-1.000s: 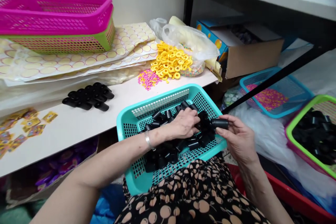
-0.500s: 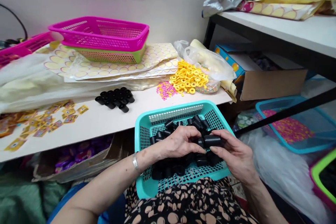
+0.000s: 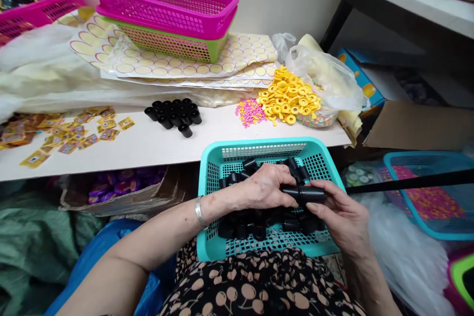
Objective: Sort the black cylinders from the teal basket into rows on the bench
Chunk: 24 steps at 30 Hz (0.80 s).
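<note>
A teal basket point(image 3: 222, 160) rests on my lap, holding several short black tubes point(image 3: 255, 222). My left hand point(image 3: 264, 187) is curled over the pile and grips a black tube at its fingertips. My right hand point(image 3: 342, 217) pinches another black tube point(image 3: 311, 194), its end pressed against the one in my left hand. Both hands hover over the basket's right half.
On the white table point(image 3: 148, 145) lie a cluster of black tubes point(image 3: 174, 114), yellow rings point(image 3: 289, 98), pink beads point(image 3: 250, 111), yellow stickers point(image 3: 70, 131) and sticker sheets under stacked pink and green baskets point(image 3: 163, 10). A blue basket point(image 3: 425, 197) and a cardboard box point(image 3: 418, 123) stand at the right.
My hands came together: the right hand's tube now meets the one in my left hand. The view swung left and down, so the table's left side shows more.
</note>
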Available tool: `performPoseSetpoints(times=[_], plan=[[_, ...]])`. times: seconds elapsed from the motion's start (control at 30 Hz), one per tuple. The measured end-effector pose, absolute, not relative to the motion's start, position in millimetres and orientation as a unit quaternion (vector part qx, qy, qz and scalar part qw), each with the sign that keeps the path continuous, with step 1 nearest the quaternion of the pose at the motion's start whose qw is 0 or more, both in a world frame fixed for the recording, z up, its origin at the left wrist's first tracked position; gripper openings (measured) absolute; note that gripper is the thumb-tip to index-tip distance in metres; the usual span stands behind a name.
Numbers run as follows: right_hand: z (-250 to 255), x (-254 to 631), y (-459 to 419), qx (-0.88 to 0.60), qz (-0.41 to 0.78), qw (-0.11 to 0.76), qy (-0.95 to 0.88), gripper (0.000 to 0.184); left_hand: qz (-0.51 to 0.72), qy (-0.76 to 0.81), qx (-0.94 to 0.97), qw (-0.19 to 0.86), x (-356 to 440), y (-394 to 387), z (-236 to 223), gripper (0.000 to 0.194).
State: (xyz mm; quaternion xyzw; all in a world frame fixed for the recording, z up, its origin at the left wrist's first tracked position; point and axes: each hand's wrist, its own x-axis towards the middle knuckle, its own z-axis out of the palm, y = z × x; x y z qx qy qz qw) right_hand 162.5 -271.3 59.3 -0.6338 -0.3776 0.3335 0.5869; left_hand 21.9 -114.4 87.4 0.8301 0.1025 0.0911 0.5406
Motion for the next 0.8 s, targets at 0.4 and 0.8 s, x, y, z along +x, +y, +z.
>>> performPoseSetpoints(times=[0.4,0.8], plan=[[57.0,138.7,-232.7,-0.554,0.421,0.689,-0.200,0.037,0.270,0.259,0.600,0.707,0.8,-119.9,87.8,0.030],[65.6,135.8,-223.5,-0.497,0.478,0.690,-0.221,0.035,0.298,0.276,0.554,0.727,-13.5,-117.8,87.5,0.024]])
